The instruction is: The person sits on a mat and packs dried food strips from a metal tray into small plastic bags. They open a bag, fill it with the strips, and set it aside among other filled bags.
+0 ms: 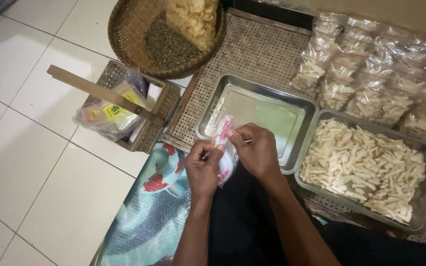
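both hands (pixel 232 157) pinch small plastic bag (pixel 224 148), apparently empty

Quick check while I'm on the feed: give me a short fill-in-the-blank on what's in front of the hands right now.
1. Both hands, left hand and right hand, hold a small clear plastic ____ with red edging.
2. The steel tray at the right is full of pale ____-shaped crackers.
3. The steel tray behind the hands is nearly ____.
4. The round woven basket sits on the white ____ floor.

Missing words: bag; stick; empty; tiled
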